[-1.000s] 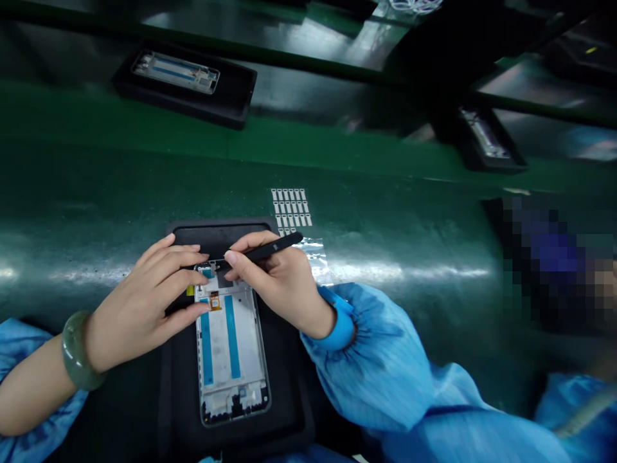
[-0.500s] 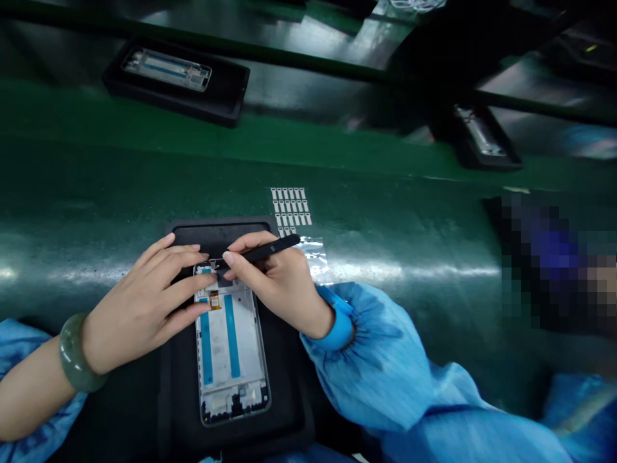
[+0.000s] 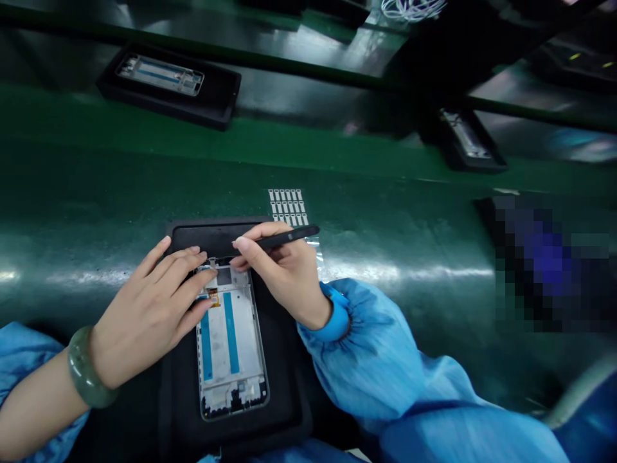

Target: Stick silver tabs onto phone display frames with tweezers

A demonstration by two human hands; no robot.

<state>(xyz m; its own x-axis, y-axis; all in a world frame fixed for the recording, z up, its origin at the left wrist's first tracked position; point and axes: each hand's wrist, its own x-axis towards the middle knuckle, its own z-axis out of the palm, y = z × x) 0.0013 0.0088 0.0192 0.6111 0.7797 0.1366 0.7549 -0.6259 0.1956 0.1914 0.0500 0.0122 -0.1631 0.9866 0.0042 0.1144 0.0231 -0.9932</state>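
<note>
A phone frame (image 3: 247,347) with two blue strips lies open side up in a black foam tray (image 3: 284,405). My left hand (image 3: 154,302) rests over its upper left edge, fingers stretched out and spread. The thumb and index finger touch the frame near a small orange flex cable (image 3: 213,298). Pinched pen-like in my right hand (image 3: 284,270) is a pair of black tweezers (image 3: 289,236), its rear end pointing right. The tips reach toward the frame's top edge, where my fingers partly hide them.
A sheet of small white stickers (image 3: 288,204) lies on the green bench beyond my right hand. Another black tray (image 3: 222,103) with a phone frame sits at the back left, and a second such tray (image 3: 482,161) at the back right. White cables (image 3: 413,9) lie at the far top.
My right hand has shifted slightly right and up with the tweezers, uncovering more of the frame's top. My left hand stays on the frame's edge. The whole view has shifted a little.
</note>
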